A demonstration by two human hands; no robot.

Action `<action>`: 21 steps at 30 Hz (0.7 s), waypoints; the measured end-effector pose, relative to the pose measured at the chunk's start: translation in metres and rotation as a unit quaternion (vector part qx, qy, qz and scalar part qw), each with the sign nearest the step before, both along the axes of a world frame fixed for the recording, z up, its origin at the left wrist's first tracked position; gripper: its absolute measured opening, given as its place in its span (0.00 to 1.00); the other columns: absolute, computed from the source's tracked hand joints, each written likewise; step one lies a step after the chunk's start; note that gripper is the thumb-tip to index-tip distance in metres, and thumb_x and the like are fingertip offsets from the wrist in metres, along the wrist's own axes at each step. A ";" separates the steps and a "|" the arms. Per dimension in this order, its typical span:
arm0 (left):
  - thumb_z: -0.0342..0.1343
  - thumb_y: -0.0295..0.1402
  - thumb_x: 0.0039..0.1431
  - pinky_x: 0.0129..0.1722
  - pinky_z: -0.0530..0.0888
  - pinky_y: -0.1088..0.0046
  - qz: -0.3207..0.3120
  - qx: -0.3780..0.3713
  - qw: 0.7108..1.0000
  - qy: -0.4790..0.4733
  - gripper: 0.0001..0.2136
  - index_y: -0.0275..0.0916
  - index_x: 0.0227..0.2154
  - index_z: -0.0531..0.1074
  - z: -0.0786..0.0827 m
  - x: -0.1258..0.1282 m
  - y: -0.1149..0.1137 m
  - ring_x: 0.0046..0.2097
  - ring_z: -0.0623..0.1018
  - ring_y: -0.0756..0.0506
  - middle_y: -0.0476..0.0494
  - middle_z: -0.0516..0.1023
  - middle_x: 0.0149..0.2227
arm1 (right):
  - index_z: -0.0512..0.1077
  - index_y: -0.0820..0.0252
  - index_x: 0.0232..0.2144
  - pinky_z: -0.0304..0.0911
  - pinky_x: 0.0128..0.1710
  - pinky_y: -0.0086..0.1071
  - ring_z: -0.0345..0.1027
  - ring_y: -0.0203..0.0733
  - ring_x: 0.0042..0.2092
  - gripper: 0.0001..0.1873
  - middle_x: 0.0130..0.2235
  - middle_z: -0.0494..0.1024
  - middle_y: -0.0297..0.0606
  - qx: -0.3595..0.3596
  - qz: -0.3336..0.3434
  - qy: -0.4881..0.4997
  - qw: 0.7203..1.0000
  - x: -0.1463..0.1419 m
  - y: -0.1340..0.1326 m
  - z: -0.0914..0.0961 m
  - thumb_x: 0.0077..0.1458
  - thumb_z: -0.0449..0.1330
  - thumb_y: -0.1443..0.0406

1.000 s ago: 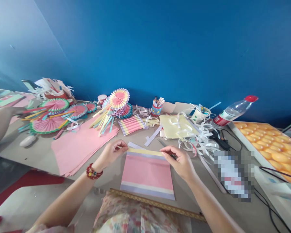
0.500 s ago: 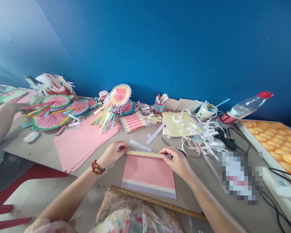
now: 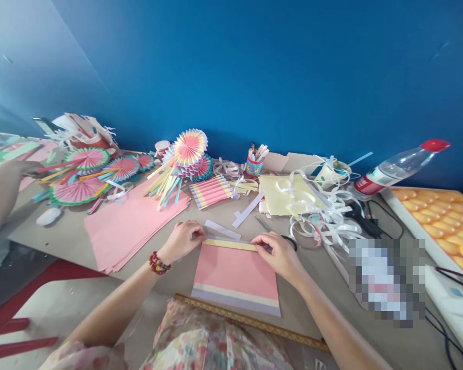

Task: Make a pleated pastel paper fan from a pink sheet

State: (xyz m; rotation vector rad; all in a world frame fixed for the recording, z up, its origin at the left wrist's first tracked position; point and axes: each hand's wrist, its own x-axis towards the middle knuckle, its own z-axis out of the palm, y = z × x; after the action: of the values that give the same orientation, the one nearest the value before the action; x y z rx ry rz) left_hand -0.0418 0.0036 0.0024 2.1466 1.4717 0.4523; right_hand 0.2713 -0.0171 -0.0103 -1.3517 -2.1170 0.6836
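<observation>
A pink paper sheet [image 3: 237, 270] lies flat on the table in front of me, with cream and lavender bands along its near edge. Across its far edge runs a pale yellow paper strip [image 3: 229, 245]. My left hand [image 3: 185, 239] pinches the strip's left end, thumb and fingers closed. At the right end my right hand [image 3: 275, 252] grips the same strip between thumb and forefinger. Just beyond the sheet rests a loose lavender strip [image 3: 223, 229]. Scissors [image 3: 263, 223] lie past my right hand, which partly hides them.
Pink sheets [image 3: 133, 223] are stacked to the left, below folded paper fans [image 3: 191, 147]. A pleated paper [image 3: 212, 192], yellow sheets [image 3: 287, 194], curled white strips [image 3: 327, 221] and a plastic bottle [image 3: 401, 167] stand or lie farther back. Another person's hand [image 3: 13, 174] is at far left.
The yellow strip now lies flatter against the sheet's far edge. Both hands stay at its ends with barely any movement. The view has shifted slightly.
</observation>
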 end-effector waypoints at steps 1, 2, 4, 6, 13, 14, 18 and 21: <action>0.56 0.35 0.58 0.42 0.66 0.70 -0.001 0.000 1.000 0.004 0.07 0.40 0.26 0.73 0.000 0.000 0.000 0.36 0.76 0.45 0.48 0.77 0.30 | 0.74 0.54 0.32 0.64 0.37 0.33 0.70 0.42 0.37 0.08 0.33 0.77 0.35 -0.003 0.001 0.001 1.000 0.000 0.000 0.000 0.54 0.55 0.70; 0.56 0.35 0.58 0.42 0.66 0.70 -0.003 0.000 1.000 0.009 0.07 0.41 0.26 0.73 0.000 0.000 0.001 0.37 0.76 0.45 0.48 0.77 0.30 | 0.74 0.55 0.32 0.64 0.37 0.33 0.70 0.42 0.37 0.09 0.33 0.77 0.36 -0.007 0.003 0.001 1.000 0.000 0.001 -0.001 0.54 0.55 0.70; 0.56 0.35 0.58 0.41 0.66 0.71 -0.006 -0.001 1.000 0.017 0.07 0.41 0.26 0.73 0.000 -0.001 0.002 0.37 0.76 0.45 0.48 0.77 0.30 | 0.74 0.55 0.32 0.64 0.37 0.33 0.70 0.42 0.37 0.09 0.33 0.77 0.36 -0.011 0.006 0.002 1.000 0.000 0.001 -0.001 0.54 0.55 0.70; 0.56 0.35 0.58 0.41 0.66 0.71 -0.008 -0.002 1.000 0.022 0.07 0.41 0.26 0.73 0.000 -0.001 0.002 0.36 0.76 0.46 0.48 0.77 0.30 | 0.74 0.55 0.33 0.64 0.38 0.33 0.70 0.43 0.38 0.09 0.33 0.77 0.36 -0.013 0.007 0.003 1.000 0.000 0.001 -0.001 0.54 0.55 0.70; 0.56 0.33 0.57 0.38 0.67 0.73 -0.018 -0.008 1.000 0.020 0.06 0.40 0.26 0.73 0.004 0.000 0.004 0.35 0.76 0.46 0.47 0.77 0.30 | 0.74 0.55 0.32 0.63 0.38 0.33 0.69 0.43 0.38 0.09 0.33 0.77 0.36 -0.010 0.007 -0.004 1.000 0.000 0.001 -0.005 0.54 0.55 0.71; 0.56 0.33 0.57 0.37 0.67 0.73 -0.020 -0.009 1.000 0.020 0.06 0.40 0.26 0.73 0.005 0.000 0.004 0.35 0.75 0.46 0.47 0.77 0.30 | 0.74 0.55 0.32 0.63 0.38 0.33 0.69 0.43 0.38 0.09 0.33 0.77 0.36 -0.009 0.007 -0.004 1.000 0.001 0.001 -0.006 0.54 0.55 0.71; 0.56 0.34 0.56 0.36 0.67 0.72 -0.024 -0.010 0.999 0.020 0.07 0.40 0.25 0.73 0.004 0.000 0.005 0.34 0.75 0.46 0.47 0.77 0.29 | 0.74 0.55 0.33 0.63 0.38 0.34 0.69 0.43 0.38 0.09 0.33 0.77 0.36 -0.008 0.007 -0.007 1.000 0.001 0.001 -0.007 0.54 0.55 0.71; 0.56 0.34 0.56 0.37 0.66 0.72 -0.026 -0.008 0.999 0.022 0.07 0.40 0.25 0.73 0.004 0.001 0.006 0.35 0.75 0.46 0.47 0.76 0.29 | 0.74 0.55 0.32 0.63 0.38 0.34 0.69 0.43 0.38 0.09 0.33 0.77 0.36 -0.002 0.007 -0.007 1.000 0.000 0.001 -0.006 0.54 0.55 0.71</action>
State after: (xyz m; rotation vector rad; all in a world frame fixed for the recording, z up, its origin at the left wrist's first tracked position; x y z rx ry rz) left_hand -0.0413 0.0096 0.0059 2.1897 1.4335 0.3765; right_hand 0.2716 -0.0166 -0.0165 -1.3482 -2.1385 0.6863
